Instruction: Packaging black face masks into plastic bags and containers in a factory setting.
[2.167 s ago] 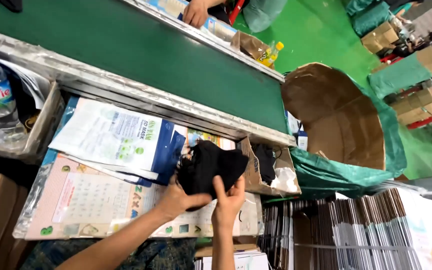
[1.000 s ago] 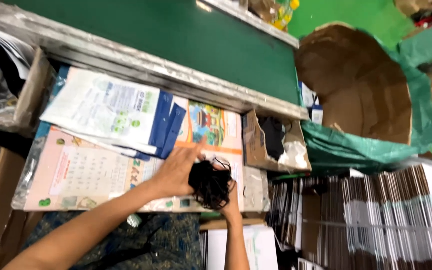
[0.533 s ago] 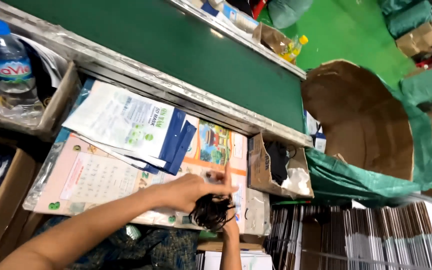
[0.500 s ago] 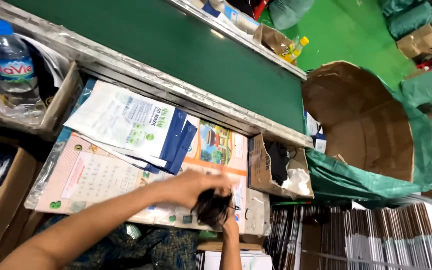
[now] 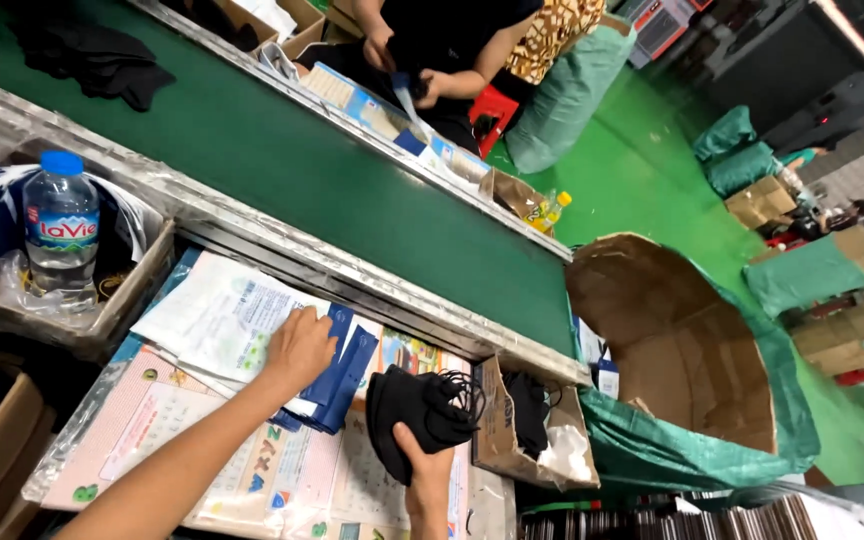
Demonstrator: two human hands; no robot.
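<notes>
Masks (image 5: 420, 408) bunched in right hand (image 5: 428, 478), wrist cut off btm

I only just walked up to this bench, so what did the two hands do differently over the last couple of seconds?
The left hand let go of the black masks and moved left onto the white packets. The right hand now holds the masks alone, by their lower edge. The packets, the calendar sheets, the bottle and the small box stayed put.
</notes>
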